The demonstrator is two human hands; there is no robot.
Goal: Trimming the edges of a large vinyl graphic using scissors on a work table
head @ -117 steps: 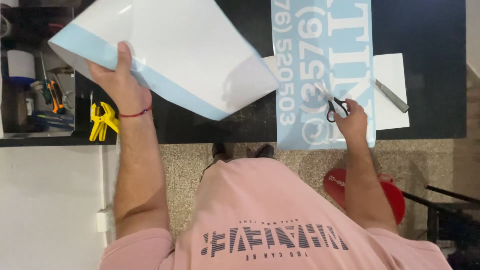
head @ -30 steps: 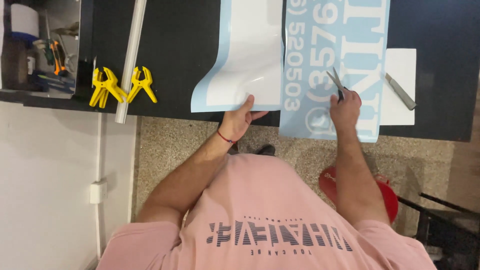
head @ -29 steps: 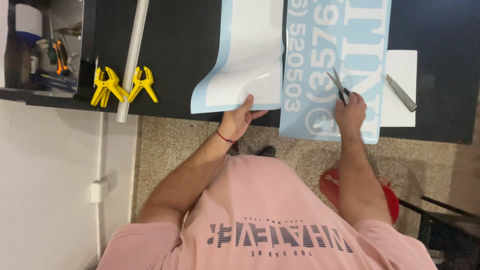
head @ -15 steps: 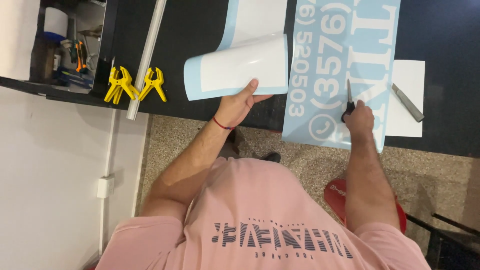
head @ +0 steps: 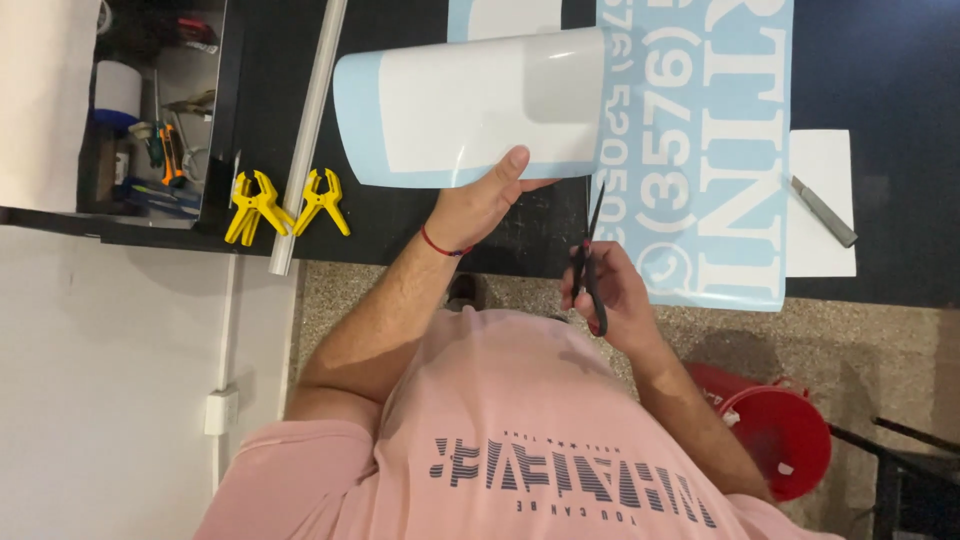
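Pinching curled vinyl sheet in left grip; right grip closed around scissors alongside.

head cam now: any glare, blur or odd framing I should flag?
Head view: sharp overall, no motion blur on the left hand or the right hand holding the scissors; soft glare streak on the curled white sheet; black table swallows shadow detail; left wall bright and flat; the frame looks down from overhead, so the person's body fills the bottom.

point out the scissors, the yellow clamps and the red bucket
scissors [head: 590,262], head view, on the black blades above the right hand.
yellow clamps [head: 258,203], head view, left clamp's body.
red bucket [head: 785,435], head view, outer wall.
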